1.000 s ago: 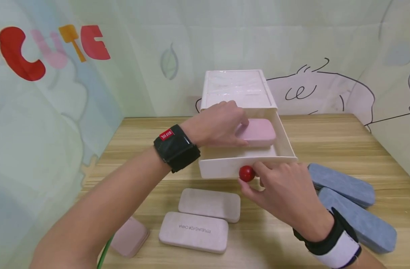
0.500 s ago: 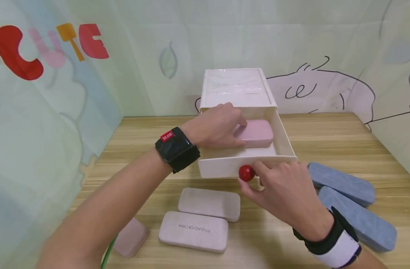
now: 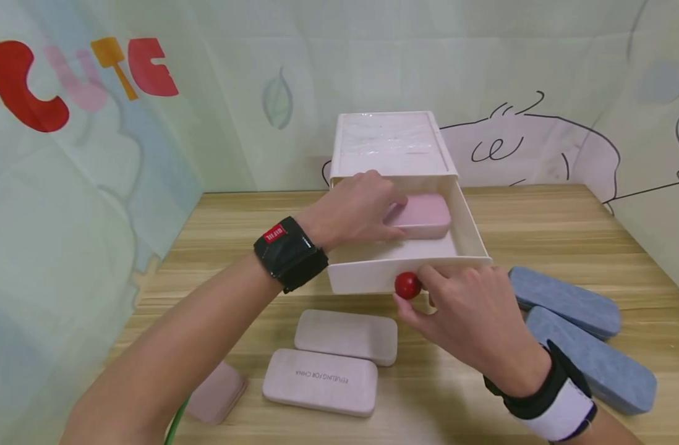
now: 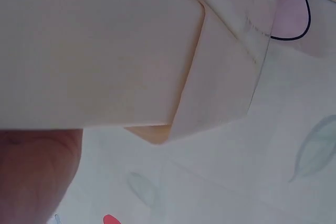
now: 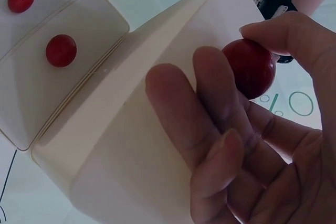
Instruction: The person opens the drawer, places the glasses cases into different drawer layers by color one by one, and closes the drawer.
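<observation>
**Pink case (image 3: 425,213) pinched in open drawer (image 3: 364,276)**

The left hand (image 3: 358,207) hides one end of the case, fingers pinching it; the right hand (image 3: 473,315) pinches the red knob (image 3: 408,285). The left forearm (image 3: 189,346) partly covers another pink case (image 3: 218,392); beige cases (image 3: 320,382) and blue cases (image 3: 592,361) lie on the surface (image 3: 540,228).

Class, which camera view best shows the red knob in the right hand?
Right wrist: the red knob appears largest there, in the right hand. Head shows it smaller; left wrist, not at all.
</observation>
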The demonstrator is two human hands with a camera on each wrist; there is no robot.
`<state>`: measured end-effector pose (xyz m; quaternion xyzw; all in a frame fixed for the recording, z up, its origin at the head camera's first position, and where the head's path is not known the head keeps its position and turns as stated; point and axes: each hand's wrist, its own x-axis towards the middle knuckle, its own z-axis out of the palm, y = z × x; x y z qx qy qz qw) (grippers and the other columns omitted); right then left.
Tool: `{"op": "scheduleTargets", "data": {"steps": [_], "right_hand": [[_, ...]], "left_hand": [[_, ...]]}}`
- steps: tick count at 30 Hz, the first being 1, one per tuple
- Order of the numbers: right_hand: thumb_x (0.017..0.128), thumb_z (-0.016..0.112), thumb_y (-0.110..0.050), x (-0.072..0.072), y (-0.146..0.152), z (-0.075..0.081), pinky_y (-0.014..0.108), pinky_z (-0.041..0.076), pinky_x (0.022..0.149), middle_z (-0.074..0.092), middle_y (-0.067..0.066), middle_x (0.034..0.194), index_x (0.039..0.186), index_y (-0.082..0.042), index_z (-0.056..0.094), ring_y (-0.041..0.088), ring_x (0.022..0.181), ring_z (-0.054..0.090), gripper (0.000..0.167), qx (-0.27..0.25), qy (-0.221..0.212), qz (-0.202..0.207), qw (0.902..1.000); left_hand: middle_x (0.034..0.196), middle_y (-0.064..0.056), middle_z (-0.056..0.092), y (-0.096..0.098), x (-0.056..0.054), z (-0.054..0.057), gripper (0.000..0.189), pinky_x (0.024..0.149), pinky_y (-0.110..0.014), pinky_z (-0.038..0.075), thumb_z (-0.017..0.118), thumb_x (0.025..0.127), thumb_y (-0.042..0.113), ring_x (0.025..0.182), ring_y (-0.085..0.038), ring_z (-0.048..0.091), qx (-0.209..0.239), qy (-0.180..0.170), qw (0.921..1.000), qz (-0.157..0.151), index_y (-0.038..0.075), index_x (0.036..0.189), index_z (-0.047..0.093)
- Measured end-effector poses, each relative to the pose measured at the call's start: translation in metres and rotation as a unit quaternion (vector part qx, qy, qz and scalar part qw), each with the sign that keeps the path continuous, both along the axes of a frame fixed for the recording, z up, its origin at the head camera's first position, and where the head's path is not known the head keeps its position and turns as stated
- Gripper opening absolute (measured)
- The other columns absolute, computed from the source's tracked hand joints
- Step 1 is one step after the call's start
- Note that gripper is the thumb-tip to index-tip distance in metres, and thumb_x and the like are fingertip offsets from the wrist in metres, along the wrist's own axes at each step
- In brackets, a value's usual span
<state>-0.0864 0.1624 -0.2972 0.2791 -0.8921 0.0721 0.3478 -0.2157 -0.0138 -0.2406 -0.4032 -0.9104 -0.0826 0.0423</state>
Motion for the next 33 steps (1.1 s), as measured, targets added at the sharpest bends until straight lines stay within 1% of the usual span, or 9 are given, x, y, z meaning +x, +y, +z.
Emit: {"op": "scheduleTargets", "data": {"steps": [3,8,12,17,21,23,25,30,33], "right_hand": [[0.076,0.081,-0.036,0.000,0.000,0.000,0.022,0.021,0.039,0.051,-0.007,0.052,0.067,-0.016,0.057,0.007,0.042,0.042,0.032,-0.001,0.003,0.001,1.0000],[0.076,0.079,-0.035,0.000,0.000,0.000,0.022,0.020,0.040,0.050,-0.007,0.052,0.066,-0.016,0.055,0.008,0.042,0.041,0.033,-0.002,0.008,0.004,1.0000],[0.076,0.079,-0.034,0.000,-0.001,0.000,0.022,0.019,0.040,0.051,-0.007,0.051,0.067,-0.016,0.056,0.008,0.042,0.042,0.030,-0.006,0.010,0.007,0.9999],[0.076,0.080,-0.034,0.000,0.000,0.000,0.021,0.020,0.039,0.053,-0.008,0.051,0.070,-0.016,0.058,0.008,0.042,0.044,0.028,-0.009,0.006,0.009,0.9999],[0.076,0.080,-0.033,0.001,0.000,0.000,0.021,0.020,0.039,0.053,-0.007,0.050,0.071,-0.016,0.059,0.008,0.042,0.044,0.027,-0.008,0.004,0.008,0.9999],[0.076,0.079,-0.033,0.001,0.000,0.000,0.021,0.020,0.040,0.053,-0.007,0.050,0.071,-0.016,0.060,0.008,0.042,0.044,0.027,-0.008,0.003,0.008,0.9999],[0.077,0.079,-0.033,0.001,0.000,0.000,0.021,0.021,0.040,0.053,-0.007,0.050,0.072,-0.017,0.060,0.008,0.042,0.044,0.026,-0.009,0.003,0.008,0.9999],[0.077,0.078,-0.034,0.001,-0.001,0.000,0.021,0.020,0.039,0.053,-0.007,0.050,0.071,-0.017,0.059,0.008,0.042,0.044,0.026,-0.011,0.004,0.007,0.9999],[0.077,0.079,-0.035,0.001,-0.001,0.000,0.021,0.021,0.039,0.054,-0.006,0.050,0.071,-0.016,0.060,0.008,0.042,0.044,0.027,-0.011,0.003,0.007,0.9999]], "left_hand": [[0.070,0.001,0.055,-0.002,0.001,-0.001,0.018,0.061,-0.028,0.039,0.080,0.084,0.031,0.071,-0.015,0.052,0.012,-0.004,0.9999,-0.004,0.017,0.088,0.068],[0.067,0.002,0.053,-0.005,0.000,-0.002,0.013,0.058,-0.028,0.037,0.077,0.081,0.021,0.068,-0.014,0.050,0.038,-0.011,0.9992,-0.009,0.018,0.077,0.066],[0.064,0.003,0.047,-0.005,-0.001,-0.003,0.019,0.056,-0.026,0.034,0.077,0.084,0.024,0.064,-0.013,0.047,0.038,-0.009,0.9992,-0.003,0.017,0.073,0.064],[0.060,0.004,0.038,-0.004,-0.005,-0.004,0.027,0.056,-0.026,0.029,0.079,0.086,0.029,0.062,-0.012,0.043,0.026,0.010,0.9996,0.006,0.016,0.069,0.062],[0.062,0.004,0.042,-0.004,-0.007,-0.003,0.023,0.058,-0.026,0.032,0.080,0.088,0.035,0.065,-0.014,0.047,0.011,0.018,0.9998,0.004,0.017,0.078,0.070],[0.064,0.003,0.044,-0.005,-0.008,-0.001,0.021,0.061,-0.026,0.033,0.080,0.089,0.037,0.068,-0.015,0.049,0.006,0.011,0.9999,0.002,0.017,0.084,0.073],[0.065,0.003,0.042,-0.006,-0.009,0.000,0.020,0.064,-0.027,0.033,0.079,0.090,0.035,0.070,-0.015,0.047,0.002,-0.001,1.0000,0.000,0.017,0.085,0.072],[0.065,0.003,0.030,-0.011,-0.012,0.004,0.024,0.062,-0.027,0.027,0.069,0.093,0.020,0.066,-0.013,0.036,0.000,-0.036,0.9993,-0.005,0.015,0.073,0.057],[0.065,0.003,0.031,-0.012,-0.013,0.005,0.023,0.062,-0.026,0.028,0.068,0.093,0.017,0.066,-0.012,0.038,0.002,-0.043,0.9990,-0.011,0.015,0.073,0.057]]}}
